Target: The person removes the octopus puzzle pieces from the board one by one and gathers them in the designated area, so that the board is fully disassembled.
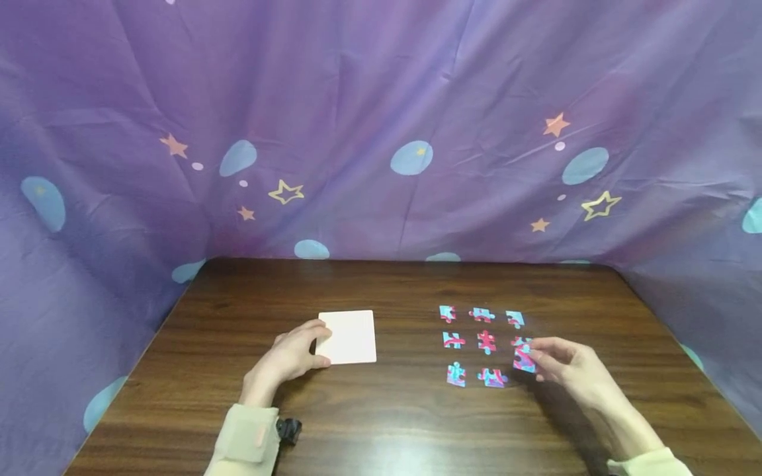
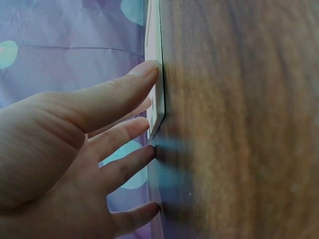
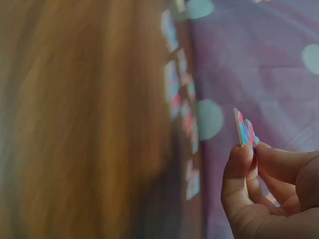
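Observation:
My right hand [image 1: 568, 373] pinches a pink, blue and purple jigsaw piece [image 1: 524, 359] between thumb and fingers. In the right wrist view, that held piece [image 3: 244, 128] stands clear of the tabletop. Behind it, another jigsaw piece [image 1: 520, 341] is partly covered. To the left lie several more in rows, among them a red centre piece [image 1: 486, 342] and a bottom-row piece [image 1: 492, 378]. My left hand [image 1: 288, 356] touches the left side of a white square board [image 1: 348, 337]. Its thumb [image 2: 117, 97] rests on the board's edge, with the other fingers spread and fairly straight.
The brown wooden table [image 1: 357, 284] carries the board at left of centre and the pieces at right. A purple cloth [image 1: 357, 99] with stars and blue ovals hangs behind and on both sides. A small black object [image 1: 290, 431] sits at the left wrist's cuff.

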